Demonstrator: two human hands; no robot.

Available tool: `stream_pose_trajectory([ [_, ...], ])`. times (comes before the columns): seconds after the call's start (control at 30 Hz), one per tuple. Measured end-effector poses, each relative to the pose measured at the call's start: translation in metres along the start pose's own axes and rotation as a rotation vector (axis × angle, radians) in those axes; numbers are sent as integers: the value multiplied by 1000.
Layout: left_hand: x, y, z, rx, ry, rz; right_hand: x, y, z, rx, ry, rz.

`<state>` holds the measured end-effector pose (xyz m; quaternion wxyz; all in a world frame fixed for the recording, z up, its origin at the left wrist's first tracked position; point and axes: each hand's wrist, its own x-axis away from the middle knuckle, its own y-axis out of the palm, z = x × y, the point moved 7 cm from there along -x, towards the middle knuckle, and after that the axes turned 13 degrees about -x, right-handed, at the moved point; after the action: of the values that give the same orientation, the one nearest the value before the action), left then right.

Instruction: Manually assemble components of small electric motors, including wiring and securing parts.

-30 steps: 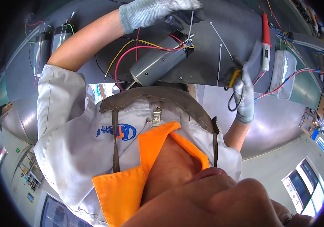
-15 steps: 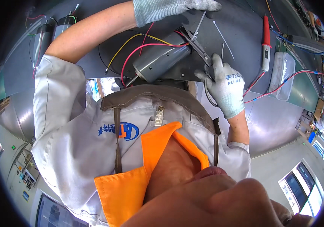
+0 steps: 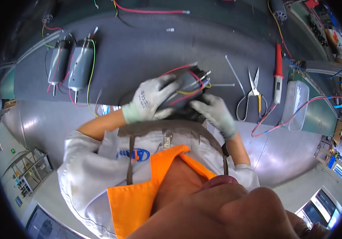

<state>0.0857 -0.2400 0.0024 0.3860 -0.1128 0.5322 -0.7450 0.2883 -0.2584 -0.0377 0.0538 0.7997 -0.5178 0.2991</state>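
Observation:
A grey cylindrical electric motor (image 3: 191,81) with red and yellow wires lies tilted in front of me, close to the bench's near edge. My left hand (image 3: 151,97), in a white work glove, is closed around its left side, fingers above and thumb below. The gloved right hand (image 3: 216,113) has its fingers curled against the motor's lower right side; they are slightly blurred and their tips are partly hidden. A white cable tie (image 3: 220,85) sticks out rightward beside the motor's wired end. Scissors (image 3: 254,89) lie with blades parted to the right of my right hand.
Two more grey motors (image 3: 81,65) with wires lie at the left. A loose cable tie (image 3: 234,73) rests near the scissors. Further right are a red-handled tool (image 3: 278,67) on a red cable and a clear plastic tray (image 3: 296,105). A red wire (image 3: 151,11) lies at the back.
My right hand has let go of the scissors, which now lie on the bench. My left hand has come back from the far side onto the motor, which has turned.

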Motion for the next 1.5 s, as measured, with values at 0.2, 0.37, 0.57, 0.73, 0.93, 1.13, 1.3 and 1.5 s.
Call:
stream_pose_trajectory([
  [0.2,-114,7,-74,-363,-241,604,-124,-87,-68,-474,-324,280],
  [0.37,-175,20,-189,1066,-593,171,-163,-58,-98,-618,-353,125],
  [0.57,-77,13,-131,1362,-808,79,-79,-43,-45,-456,-412,-90],
  [0.73,2,-4,-79,1302,-834,251,30,-250,27,-657,-586,1072],
  [0.93,34,5,-29,1358,-846,-138,36,-380,45,-848,-689,841],
  [1.13,-11,5,-25,1257,-538,-116,-21,-148,-38,-262,-234,245],
  [1.3,-53,-28,-29,1267,-562,252,-12,-28,-64,-345,-476,-54],
  [1.5,-67,-19,-33,1275,-585,336,14,-21,-80,-722,-673,153],
])
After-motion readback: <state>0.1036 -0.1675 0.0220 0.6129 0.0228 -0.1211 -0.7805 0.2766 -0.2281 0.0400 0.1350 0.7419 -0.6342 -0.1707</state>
